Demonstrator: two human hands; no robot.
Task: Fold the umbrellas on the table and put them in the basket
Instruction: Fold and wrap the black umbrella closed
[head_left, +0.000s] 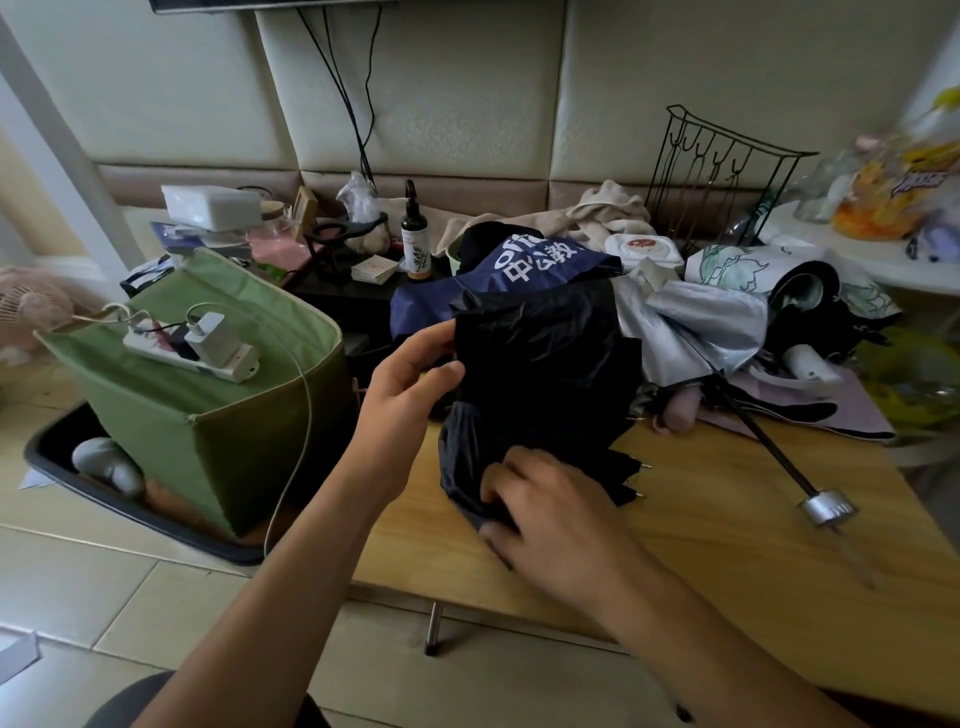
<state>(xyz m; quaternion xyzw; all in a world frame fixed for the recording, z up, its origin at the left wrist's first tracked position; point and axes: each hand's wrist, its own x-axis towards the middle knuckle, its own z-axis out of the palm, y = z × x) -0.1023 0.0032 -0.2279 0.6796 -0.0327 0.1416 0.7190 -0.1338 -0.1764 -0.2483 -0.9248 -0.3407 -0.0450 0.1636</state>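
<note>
A black umbrella (545, 358) lies bunched on the wooden table (701, 519), its rib tips pointing right. My left hand (410, 384) pinches a fold of its fabric at the upper left edge. My right hand (550, 509) grips the lower end of the same canopy near the table's front. Behind it lies a navy umbrella (524, 262) with white lettering. To the right a silver umbrella (701, 327) is spread out, its black shaft ending in a silver handle (828, 506). A green fabric basket (208, 410) stands left of the table.
A white power strip (192, 351) with a charger and cable rests on the basket's top. The basket sits in a black tray (130, 499) on the floor. Bottles, a wipes pack (644, 252), cloth and a black wire rack (722, 182) crowd the back.
</note>
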